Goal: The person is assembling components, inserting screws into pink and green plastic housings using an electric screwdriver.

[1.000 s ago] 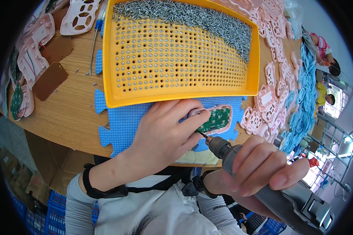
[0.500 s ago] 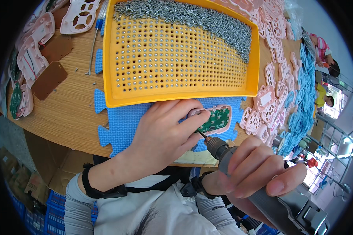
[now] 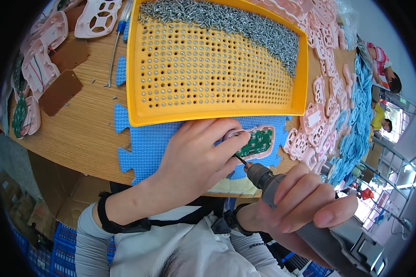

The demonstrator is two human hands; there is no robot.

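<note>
My left hand (image 3: 196, 150) is closed on a pink plastic shell (image 3: 271, 147) with a green circuit board (image 3: 259, 141) inside it, pressing it on the blue foam mat (image 3: 145, 147). In my right hand (image 3: 305, 203) is a dark grey electric screwdriver (image 3: 268, 182), gripped round its body and tilted. Its thin bit points at the shell's near left side, close to my left fingertips. Those fingers partly hide the bit's tip and the shell's left end. Just beyond, a yellow tray (image 3: 217, 119) carries rows of screws in holes, with loose screws (image 3: 217, 18) heaped along its far side.
Pink shell parts (image 3: 314, 117) and light blue parts (image 3: 353, 120) are piled on the right. At left lie wired pink shells (image 3: 37, 69), brown boards (image 3: 60, 92) and a thin rod with a blue part (image 3: 115, 51). A cardboard box (image 3: 74, 198) stands below the table edge.
The whole view has shifted slightly. Both hands keep their grips, and the screwdriver bit stays at the same side of the shell.
</note>
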